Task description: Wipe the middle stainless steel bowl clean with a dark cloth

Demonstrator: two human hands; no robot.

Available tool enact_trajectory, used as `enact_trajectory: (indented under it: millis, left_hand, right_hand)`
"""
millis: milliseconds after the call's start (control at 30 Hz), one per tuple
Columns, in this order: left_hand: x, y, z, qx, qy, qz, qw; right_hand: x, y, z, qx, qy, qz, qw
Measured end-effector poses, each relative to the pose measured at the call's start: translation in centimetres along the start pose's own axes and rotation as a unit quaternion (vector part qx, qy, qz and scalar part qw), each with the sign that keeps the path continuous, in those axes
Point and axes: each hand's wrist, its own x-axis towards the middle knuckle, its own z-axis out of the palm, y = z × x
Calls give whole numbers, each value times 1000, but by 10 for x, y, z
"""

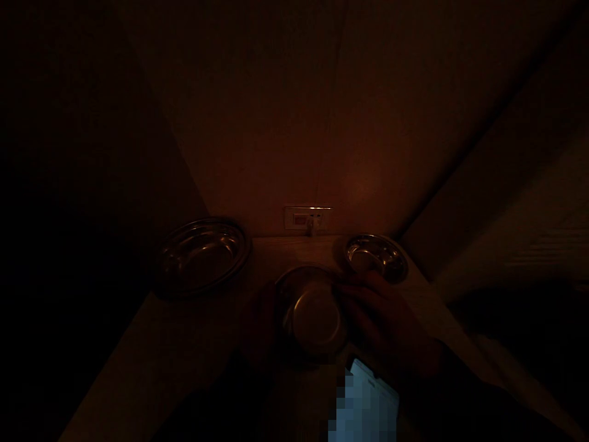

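Dim bowl point(317, 316), shadowed left hand point(257, 325)

Left hand point(257, 322) — indistinct in darkness

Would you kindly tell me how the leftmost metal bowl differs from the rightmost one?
The left bowl looks larger than the right bowl. No hand covers the left bowl in this view, while the right hand seems to overlap the right bowl's near edge. Both look shiny and open upward.
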Motion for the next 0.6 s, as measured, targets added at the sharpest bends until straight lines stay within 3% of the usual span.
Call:
enact_trajectory:
  millis: [133,367,467,600]
  left_hand:
    - [2,-2,3,-23,-18,-17,999]
    - [1,1,-1,7,-7,12,1000]
    - [1,4,-1,-11,-14,-3,1000]
    - [6,-7,2,-6,7,34,999]
  right_hand:
    - [14,-4,6,19,-1,-19,1000]
    - [-23,4,5,27,19,6,999]
    - [-19,4,4,23,21,7,999]
    - [-12,4,8,26,32,-10,999]
